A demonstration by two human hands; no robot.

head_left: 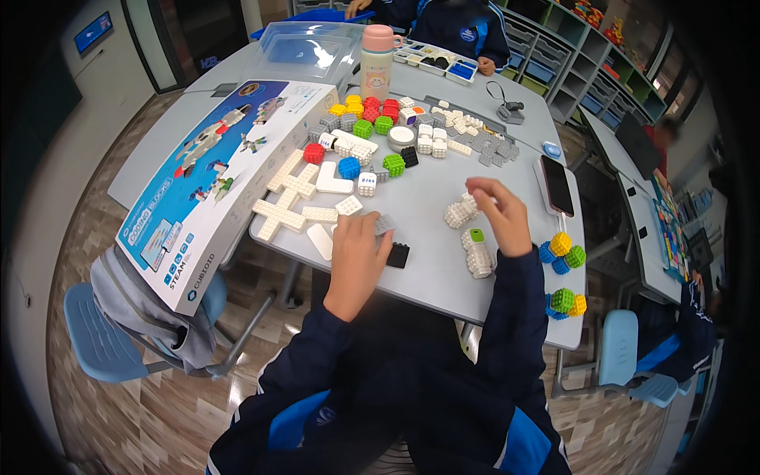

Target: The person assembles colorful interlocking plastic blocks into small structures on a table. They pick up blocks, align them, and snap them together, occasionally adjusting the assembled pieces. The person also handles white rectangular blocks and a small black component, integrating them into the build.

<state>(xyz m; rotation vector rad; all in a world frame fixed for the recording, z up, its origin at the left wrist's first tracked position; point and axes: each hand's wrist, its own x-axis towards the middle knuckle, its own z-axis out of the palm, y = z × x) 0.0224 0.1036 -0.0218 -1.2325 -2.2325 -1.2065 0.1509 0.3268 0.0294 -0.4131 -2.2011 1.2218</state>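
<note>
My left hand [354,265] lies palm down near the table's front edge, its fingers apart. Its fingertips are beside a small white studded brick [348,207] and a grey studded plate [385,224]; whether they touch is unclear. A black studded brick [398,255] sits by the thumb. My right hand [504,220] is closed, with thumb and fingers at the upper end of a joined pair of white studded blocks [459,212]. The fingers partly hide that end. Just below it stands another white block assembly [478,257] with a green-marked face [476,235].
Mixed coloured blocks [382,124] crowd the table's middle, with white bricks [285,192] at left. A large box [226,158] leans over the left edge near a bottle [377,71]. At right are a phone [556,186] and coloured block clusters [560,245]. Another person [461,36] sits opposite.
</note>
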